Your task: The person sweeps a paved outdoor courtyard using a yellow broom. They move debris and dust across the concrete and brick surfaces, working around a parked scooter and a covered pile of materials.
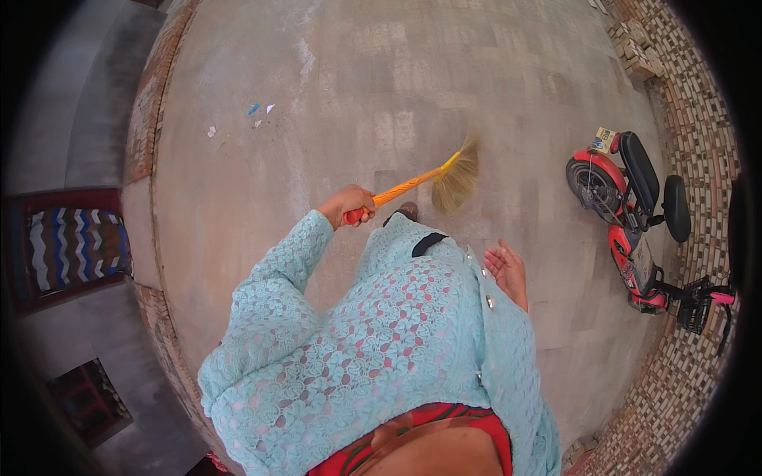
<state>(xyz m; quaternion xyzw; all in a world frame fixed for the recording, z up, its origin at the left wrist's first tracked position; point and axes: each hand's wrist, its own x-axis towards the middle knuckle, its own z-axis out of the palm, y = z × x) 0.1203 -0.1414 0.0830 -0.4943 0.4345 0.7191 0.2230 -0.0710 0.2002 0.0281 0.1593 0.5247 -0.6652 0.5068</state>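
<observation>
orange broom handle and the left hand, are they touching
Touching: the head view shows the left hand closed around the orange broom handle, near its red end.

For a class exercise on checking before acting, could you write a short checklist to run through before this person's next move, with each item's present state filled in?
1. Left hand closed around the broom: ok.
2. Right hand free: ok, nothing shows in it.
3. Bristles resting on the floor: cannot tell from this one view.
4. Bristles at the scraps: not ok; the blue scrap and white scraps lie farther ahead, to the left.
5. Scooter clear of the broom: ok; it is off to the right, apart from it.
</observation>
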